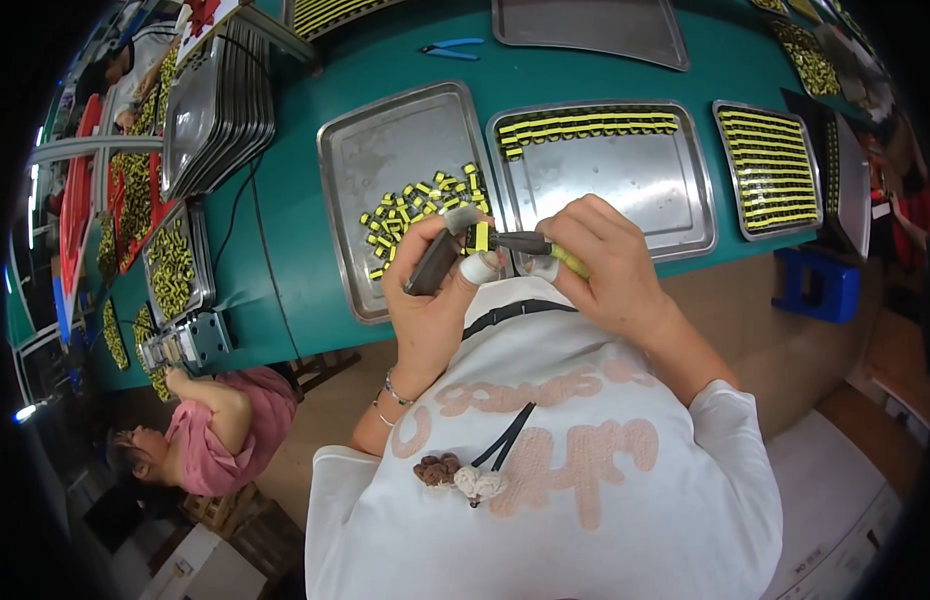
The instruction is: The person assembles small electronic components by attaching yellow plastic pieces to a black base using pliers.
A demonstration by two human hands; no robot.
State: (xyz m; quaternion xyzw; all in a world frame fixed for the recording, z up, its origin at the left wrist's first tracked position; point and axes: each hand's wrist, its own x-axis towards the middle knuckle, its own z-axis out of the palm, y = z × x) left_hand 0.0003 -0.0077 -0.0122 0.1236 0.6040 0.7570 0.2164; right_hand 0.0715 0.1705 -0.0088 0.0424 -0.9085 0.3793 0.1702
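My left hand pinches a small black part with a yellow band between taped thumb and forefinger. A dark flat block is also held in that hand, against the palm. My right hand grips pliers with dark jaws and a yellow-green handle, mostly hidden by the fingers. Their tip points left and meets the part, or nearly so. Beyond my left hand, a metal tray bears a loose heap of the same banded parts. A second tray has them lined up in rows along its far edge.
Blue-handled cutters lie on the green table. A full tray of rows stands at the right, a bare tray at the back. Stacked trays rise at the left. A co-worker in pink sits left; a blue stool stands right.
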